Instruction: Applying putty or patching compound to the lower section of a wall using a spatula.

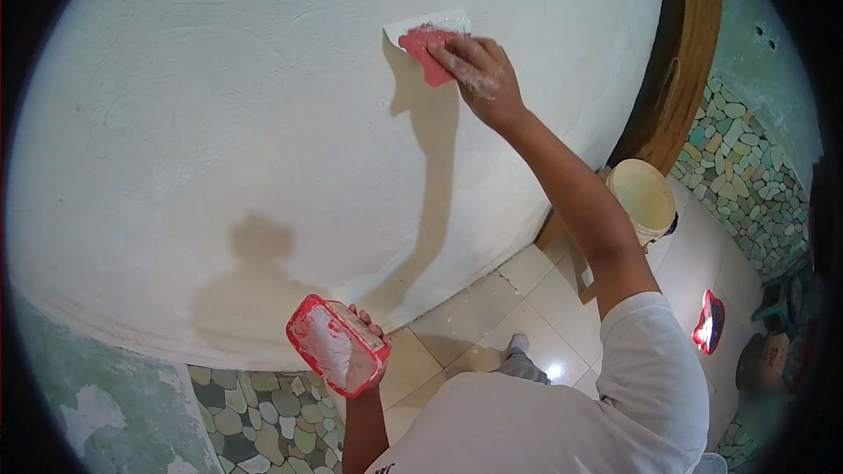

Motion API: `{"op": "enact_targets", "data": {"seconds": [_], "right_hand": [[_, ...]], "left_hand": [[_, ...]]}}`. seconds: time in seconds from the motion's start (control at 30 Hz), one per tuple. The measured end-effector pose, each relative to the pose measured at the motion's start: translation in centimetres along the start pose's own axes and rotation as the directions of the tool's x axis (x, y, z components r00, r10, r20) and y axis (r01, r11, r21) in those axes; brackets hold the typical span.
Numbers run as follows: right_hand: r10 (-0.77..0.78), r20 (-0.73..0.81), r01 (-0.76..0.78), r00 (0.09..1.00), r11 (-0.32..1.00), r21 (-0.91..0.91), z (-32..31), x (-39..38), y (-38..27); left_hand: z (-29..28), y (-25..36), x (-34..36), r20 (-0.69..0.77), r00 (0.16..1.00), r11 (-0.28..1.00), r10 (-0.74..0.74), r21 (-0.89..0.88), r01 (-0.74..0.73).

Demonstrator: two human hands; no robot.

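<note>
My right hand (481, 77) is closed on a putty spreader (428, 51) with a red grip and a wide pale blade. The blade's edge lies against the white wall (263, 96), high up and right of the middle. White smears cover my fingers. Low in the view, my left hand (376, 333) grips a red rectangular tub (309, 353) from its right side and below. White putty (327, 347) fills part of the tub and coats its rim. Some of the left fingers are hidden behind the tub.
A cream bucket (643, 197) stands right of my right arm, near a wooden door frame (680, 70). A red-edged object (708, 323) lies on the tiled floor (474, 312) at the right. Pebble-patterned surfaces (268, 412) show at lower left and right.
</note>
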State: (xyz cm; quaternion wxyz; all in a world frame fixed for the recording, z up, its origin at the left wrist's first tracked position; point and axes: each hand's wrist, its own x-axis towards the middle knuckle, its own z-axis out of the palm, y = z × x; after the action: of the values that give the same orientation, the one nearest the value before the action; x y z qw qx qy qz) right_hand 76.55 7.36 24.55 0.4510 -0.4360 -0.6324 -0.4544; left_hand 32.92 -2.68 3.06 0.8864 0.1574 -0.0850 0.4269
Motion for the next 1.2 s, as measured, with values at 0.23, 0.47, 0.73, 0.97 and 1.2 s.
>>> {"op": "enact_targets", "data": {"seconds": [0.23, 0.47, 0.73, 0.97, 1.2], "right_hand": [[-0.053, 0.242, 0.032, 0.969, 0.995, 0.091, 0.5, -8.8, -3.8], [-0.091, -0.166, 0.101, 0.982, 0.994, 0.052, 0.8, 4.8, -7.1], [-0.085, -0.035, 0.085, 0.996, 0.996, 0.000, 5.4, 7.4, -11.3], [-0.110, 0.290, 0.069, 0.951, 0.987, 0.146, 0.4, -2.5, -15.3], [0.306, 0.897, -0.931, 0.320, -0.072, 0.357, -9.9, 1.3, -25.0]], "left_hand": [[0.6, -0.3, 0.1, -0.022, 0.999, 0.999, 0.029, 0.018, -0.029], [-0.3, 0.3, -0.2, -0.107, 0.994, 0.996, -0.006, -0.088, -0.003], [0.6, 0.2, 0.4, -0.112, 0.991, 0.985, -0.068, -0.163, 0.049], [-2.3, 0.5, -1.5, -0.173, 0.985, 0.978, -0.030, -0.210, -0.007], [-7.2, 1.0, 0.5, -0.111, 0.950, 0.912, 0.291, 0.332, -0.241]]}}
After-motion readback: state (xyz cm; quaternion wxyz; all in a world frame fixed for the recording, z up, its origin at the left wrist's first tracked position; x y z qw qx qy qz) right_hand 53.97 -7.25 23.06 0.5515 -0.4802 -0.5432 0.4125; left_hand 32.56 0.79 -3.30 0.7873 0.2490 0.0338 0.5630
